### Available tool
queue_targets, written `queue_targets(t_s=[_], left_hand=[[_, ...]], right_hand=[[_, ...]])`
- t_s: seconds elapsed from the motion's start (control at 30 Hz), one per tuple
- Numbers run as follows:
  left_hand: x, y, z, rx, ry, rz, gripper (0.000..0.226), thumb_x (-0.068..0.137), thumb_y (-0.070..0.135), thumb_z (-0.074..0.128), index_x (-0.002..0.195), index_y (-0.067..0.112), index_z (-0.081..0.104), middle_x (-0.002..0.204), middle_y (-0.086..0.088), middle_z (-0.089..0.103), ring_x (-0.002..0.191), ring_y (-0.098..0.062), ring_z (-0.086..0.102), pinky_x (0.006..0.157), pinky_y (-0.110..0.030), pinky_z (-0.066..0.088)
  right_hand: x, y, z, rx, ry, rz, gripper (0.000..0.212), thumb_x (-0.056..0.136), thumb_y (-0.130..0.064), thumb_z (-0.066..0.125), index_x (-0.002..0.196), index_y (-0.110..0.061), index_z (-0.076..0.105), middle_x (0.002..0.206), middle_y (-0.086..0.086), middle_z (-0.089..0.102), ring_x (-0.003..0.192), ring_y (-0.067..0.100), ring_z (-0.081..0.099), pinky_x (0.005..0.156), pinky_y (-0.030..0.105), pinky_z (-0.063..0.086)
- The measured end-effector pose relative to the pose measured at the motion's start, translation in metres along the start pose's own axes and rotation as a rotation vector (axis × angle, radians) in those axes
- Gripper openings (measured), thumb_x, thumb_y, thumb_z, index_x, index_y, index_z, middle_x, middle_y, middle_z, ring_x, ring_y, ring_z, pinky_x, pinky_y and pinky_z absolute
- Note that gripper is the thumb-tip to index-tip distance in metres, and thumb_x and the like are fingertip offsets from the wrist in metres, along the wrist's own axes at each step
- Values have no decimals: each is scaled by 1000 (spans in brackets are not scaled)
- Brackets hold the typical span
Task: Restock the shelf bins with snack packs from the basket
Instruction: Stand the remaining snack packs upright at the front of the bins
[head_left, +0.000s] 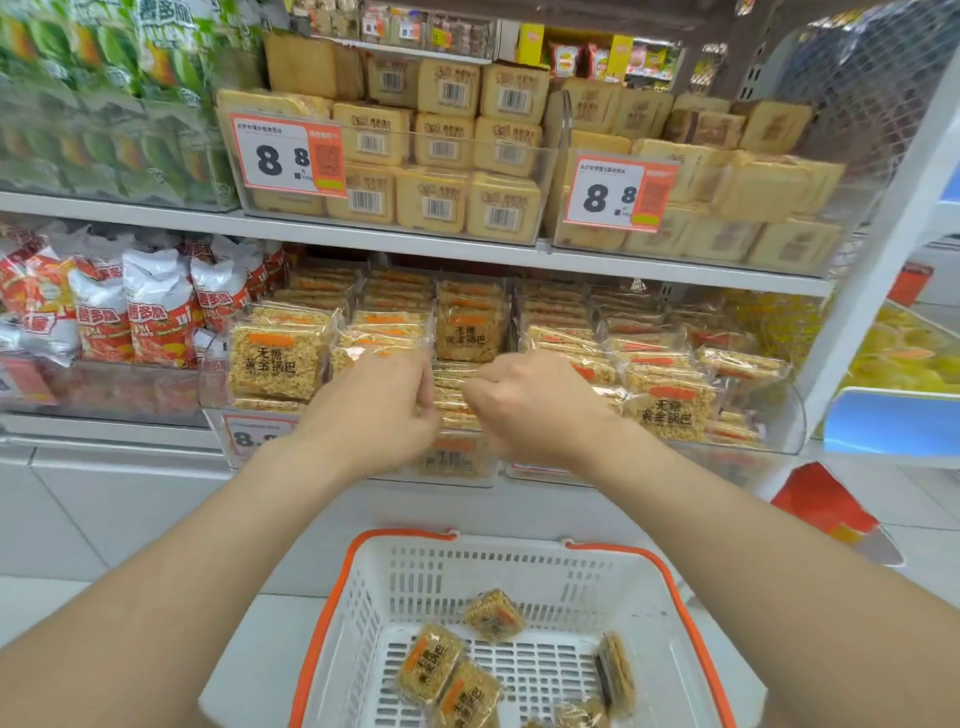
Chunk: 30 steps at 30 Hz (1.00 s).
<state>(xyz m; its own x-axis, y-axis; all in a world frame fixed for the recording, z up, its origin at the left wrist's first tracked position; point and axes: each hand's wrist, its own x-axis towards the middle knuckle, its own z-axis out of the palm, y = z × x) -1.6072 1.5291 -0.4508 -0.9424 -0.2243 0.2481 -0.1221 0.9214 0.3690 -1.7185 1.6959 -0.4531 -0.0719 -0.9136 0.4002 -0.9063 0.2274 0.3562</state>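
At the shelf bin (210, 382), left hand (374, 410) and right hand (535, 410) pinch the snack packs (454, 397) stacked between their curled fingers (480, 387).

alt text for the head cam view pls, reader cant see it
A person's left hand and right hand meet at a stack of snack packs in a clear shelf bin. Below, a white basket with orange handles holds a few more packs.
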Motion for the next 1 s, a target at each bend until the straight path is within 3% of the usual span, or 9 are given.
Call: queue_targets(t_s=[0.2, 0.3, 0.43, 0.5, 0.57, 0.63, 0.73, 0.9, 1.0], left_hand=[[-17, -2, 47, 330, -697, 84, 25, 96, 35, 56, 100, 14, 69, 96, -6, 69, 83, -27, 60, 71, -37, 48], [-26, -5, 78, 454, -954, 108, 23, 102, 31, 52, 113, 16, 65, 102, 0, 54, 86, -24, 48, 69, -36, 40], [-32, -6, 107, 493, -985, 178, 18, 101, 14, 47, 88, 17, 59, 86, 0, 52, 74, -24, 43, 65, -37, 37], [-30, -8, 114, 491, -993, 163, 23, 98, 5, 45, 80, 12, 57, 78, -4, 50, 69, -26, 40, 62, -38, 35], [-27, -10, 118, 512, -986, 167, 21, 97, 1, 45, 94, 6, 65, 87, -4, 53, 74, -26, 42, 64, -37, 36], [-24, -13, 122, 531, -975, 174, 37, 98, 0, 45, 127, 7, 68, 109, -3, 61, 84, -25, 47, 68, -34, 41], [-18, -14, 129, 546, -981, 169, 46, 99, -2, 46, 141, 11, 61, 135, -4, 62, 86, -23, 54, 60, -29, 40], [-7, -11, 134, 577, -978, 213, 43, 99, 0, 47, 138, 13, 61, 114, -3, 62, 66, -17, 45, 53, -29, 34], [-4, -8, 136, 600, -969, 235, 44, 99, 1, 48, 139, 15, 61, 114, -3, 61, 63, -16, 42, 50, -28, 31]], right_hand=[[-29, -52, 23, 192, -577, 88, 9, 90, -17, 54, 85, -15, 61, 72, 1, 56, 64, 27, 52, 54, 33, 43], [-49, -67, 67, 286, -874, 220, 31, 95, -15, 52, 122, -17, 67, 108, 8, 68, 92, 30, 67, 70, 41, 59], [-78, -91, 129, 305, -1092, 294, 26, 99, -8, 50, 122, -12, 62, 112, 5, 63, 100, 29, 63, 64, 33, 48], [-93, -105, 159, 306, -1126, 313, 30, 101, -8, 49, 129, -11, 59, 123, 7, 62, 108, 30, 63, 77, 38, 54], [-110, -119, 188, 306, -1167, 336, 35, 100, -5, 52, 134, -10, 56, 126, 12, 60, 105, 30, 62, 84, 41, 55], [-127, -128, 213, 277, -1155, 391, 41, 97, -2, 55, 137, -14, 56, 128, 14, 59, 102, 31, 60, 86, 43, 54], [-148, -126, 236, 138, -1028, 451, 57, 95, -5, 61, 149, -20, 48, 145, 15, 46, 123, 37, 54, 103, 47, 45], [-169, -115, 256, 236, -946, 482, 81, 88, 6, 63, 156, -19, 27, 155, 15, 34, 131, 36, 49, 106, 46, 45], [-175, -123, 268, 245, -977, 507, 79, 86, 5, 66, 151, -14, 27, 148, 15, 39, 129, 36, 51, 102, 45, 48]])
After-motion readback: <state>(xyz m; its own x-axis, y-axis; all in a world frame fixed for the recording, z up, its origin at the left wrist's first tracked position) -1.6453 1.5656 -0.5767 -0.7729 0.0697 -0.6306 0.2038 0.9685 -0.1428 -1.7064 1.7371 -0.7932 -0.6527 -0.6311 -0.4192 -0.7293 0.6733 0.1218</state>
